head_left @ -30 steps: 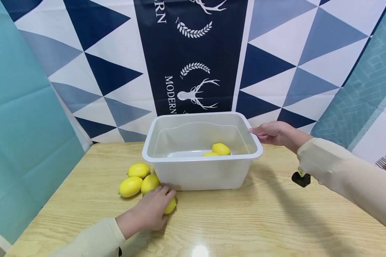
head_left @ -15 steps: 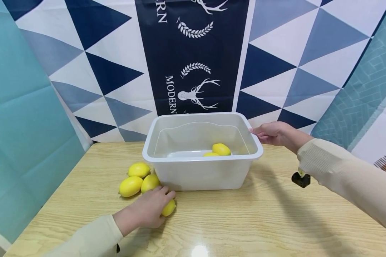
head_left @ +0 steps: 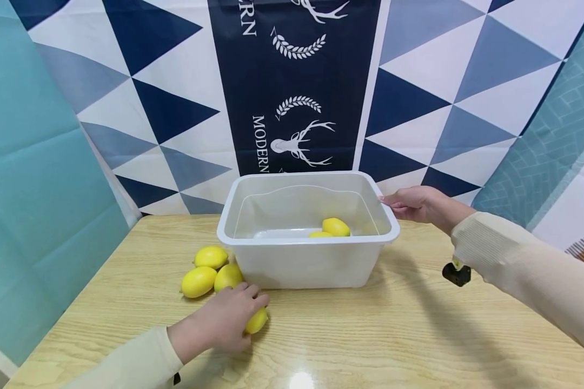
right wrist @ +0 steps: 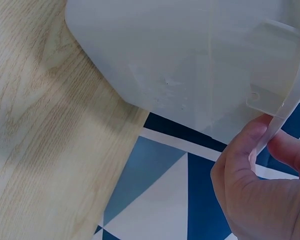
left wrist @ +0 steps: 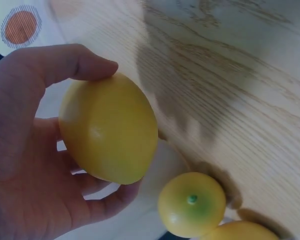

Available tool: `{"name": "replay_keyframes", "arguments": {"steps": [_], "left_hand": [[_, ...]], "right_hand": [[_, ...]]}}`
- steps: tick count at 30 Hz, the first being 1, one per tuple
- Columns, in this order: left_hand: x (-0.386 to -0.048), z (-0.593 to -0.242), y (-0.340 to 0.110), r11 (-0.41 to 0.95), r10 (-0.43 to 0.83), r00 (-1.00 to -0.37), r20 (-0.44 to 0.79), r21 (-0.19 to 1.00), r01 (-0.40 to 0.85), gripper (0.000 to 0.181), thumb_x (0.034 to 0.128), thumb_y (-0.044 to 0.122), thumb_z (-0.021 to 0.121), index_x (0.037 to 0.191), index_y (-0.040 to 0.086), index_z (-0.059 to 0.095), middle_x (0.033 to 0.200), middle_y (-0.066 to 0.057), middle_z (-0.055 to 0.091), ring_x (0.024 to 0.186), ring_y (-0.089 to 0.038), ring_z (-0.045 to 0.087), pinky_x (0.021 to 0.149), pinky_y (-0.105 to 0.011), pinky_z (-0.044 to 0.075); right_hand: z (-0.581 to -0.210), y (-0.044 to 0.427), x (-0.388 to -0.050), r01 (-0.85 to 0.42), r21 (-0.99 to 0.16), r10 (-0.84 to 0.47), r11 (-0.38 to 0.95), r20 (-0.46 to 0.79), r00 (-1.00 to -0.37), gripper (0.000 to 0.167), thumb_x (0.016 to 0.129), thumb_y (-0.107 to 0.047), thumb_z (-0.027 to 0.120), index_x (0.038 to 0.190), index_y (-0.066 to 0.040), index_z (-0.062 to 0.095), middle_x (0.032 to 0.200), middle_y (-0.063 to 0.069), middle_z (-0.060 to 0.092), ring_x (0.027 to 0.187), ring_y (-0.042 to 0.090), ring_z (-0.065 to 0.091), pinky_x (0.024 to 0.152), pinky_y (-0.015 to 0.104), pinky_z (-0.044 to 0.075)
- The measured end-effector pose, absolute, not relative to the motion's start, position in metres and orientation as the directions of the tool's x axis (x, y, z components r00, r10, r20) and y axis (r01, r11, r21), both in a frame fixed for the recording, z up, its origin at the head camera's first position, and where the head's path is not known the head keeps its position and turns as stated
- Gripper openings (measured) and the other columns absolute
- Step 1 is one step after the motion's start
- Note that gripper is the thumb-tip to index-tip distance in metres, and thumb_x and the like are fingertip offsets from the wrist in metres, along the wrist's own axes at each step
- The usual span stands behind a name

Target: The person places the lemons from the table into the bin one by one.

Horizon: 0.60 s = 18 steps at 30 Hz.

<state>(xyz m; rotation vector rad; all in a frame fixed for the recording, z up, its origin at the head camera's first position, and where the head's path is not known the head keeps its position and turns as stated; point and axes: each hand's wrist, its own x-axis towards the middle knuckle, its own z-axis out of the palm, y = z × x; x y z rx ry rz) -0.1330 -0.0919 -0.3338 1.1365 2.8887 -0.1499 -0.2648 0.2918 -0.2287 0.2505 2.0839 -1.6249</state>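
My left hand [head_left: 229, 319] grips a yellow lemon [left wrist: 110, 130] low by the bin's front left corner, the thumb on one side and curled fingers on the other. In the head view the hand covers much of that lemon. At the right end of the white plastic bin [head_left: 302, 265], my right hand [head_left: 411, 203] pinches the rim; the right wrist view has the thumb and fingers on either side of this rim [right wrist: 290, 100]. Two lemons [head_left: 336, 227] show inside the bin, one partly hidden by the front wall.
Three loose lemons [head_left: 198, 282] lie clustered on the wooden table [head_left: 399, 335], left of the bin. A patterned cloth [head_left: 175, 81] hangs close behind the bin, and a teal cloth [head_left: 44, 189] stands along the left side.
My left hand has drawn the lemon slightly toward me, a little away from the bin. The right hand keeps its pinch on the rim, and the bin stays in place.
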Motion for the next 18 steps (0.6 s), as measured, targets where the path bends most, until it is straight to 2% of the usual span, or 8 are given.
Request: {"name": "replay_keyframes", "arguments": {"steps": [7, 15, 18], "left_hand": [[-0.132, -0.329, -0.091, 0.714, 0.692, -0.718, -0.074, -0.083, 0.696, 0.056, 0.064, 0.029, 0.078, 0.115, 0.017, 0.058, 0.099, 0.001, 0.058, 0.089, -0.019, 0.055, 0.064, -0.032, 0.045], [-0.129, -0.323, -0.09, 0.675, 0.73, -0.683, -0.039, -0.117, 0.728, 0.053, 0.0598, 0.029, 0.078, 0.108, 0.022, 0.056, 0.093, 0.005, 0.053, 0.084, -0.013, 0.049, 0.062, -0.027, 0.04], [-0.127, -0.32, -0.09, 0.662, 0.74, -0.671, -0.051, -0.119, 0.74, 0.053, 0.0604, 0.029, 0.078, 0.108, 0.024, 0.056, 0.093, 0.007, 0.052, 0.084, -0.012, 0.048, 0.064, -0.026, 0.04]], "right_hand": [[-0.229, 0.292, -0.265, 0.421, -0.863, -0.138, 0.278, -0.47, -0.872, 0.013, 0.096, -0.016, 0.057, 0.105, -0.007, 0.054, 0.077, -0.006, 0.062, 0.071, 0.002, 0.061, 0.074, 0.015, 0.057], [-0.229, 0.293, -0.266, 0.429, -0.862, -0.144, 0.271, -0.477, -0.867, 0.006, 0.096, -0.015, 0.056, 0.093, -0.01, 0.059, 0.075, -0.006, 0.062, 0.069, 0.002, 0.061, 0.075, 0.015, 0.057], [-0.229, 0.293, -0.267, 0.432, -0.861, -0.141, 0.268, -0.479, -0.867, 0.006, 0.096, -0.015, 0.056, 0.095, -0.01, 0.058, 0.075, -0.006, 0.062, 0.07, 0.002, 0.061, 0.075, 0.015, 0.057]]}}
